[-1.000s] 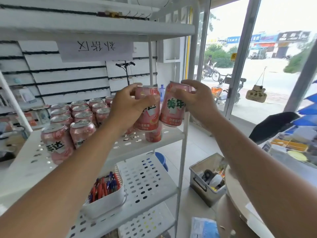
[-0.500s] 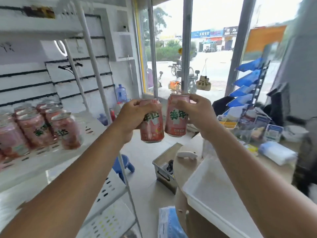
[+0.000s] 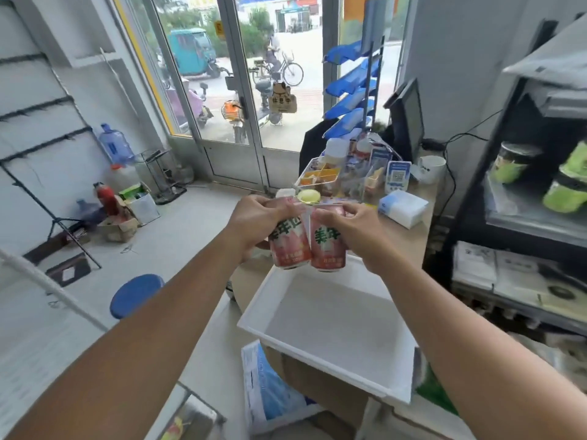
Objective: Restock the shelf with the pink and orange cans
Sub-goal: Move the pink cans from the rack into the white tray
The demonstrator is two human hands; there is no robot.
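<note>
Head view: both bare forearms reach forward and converge over the counter [image 3: 408, 241]. The left hand [image 3: 254, 223] grips one pink and orange can [image 3: 290, 247] from its left side, fingers curled over the top rim and thumb side toward the camera. The right hand [image 3: 360, 231] mirrors it, wrapped round a second pink and orange can [image 3: 327, 249] from the right, fingertips on the can's upper edge. The two cans are held close to upright, side by side, touching near their bases. They are in the air just above the far edge of a white tray [image 3: 317, 360], which sits at the counter's near end.
</note>
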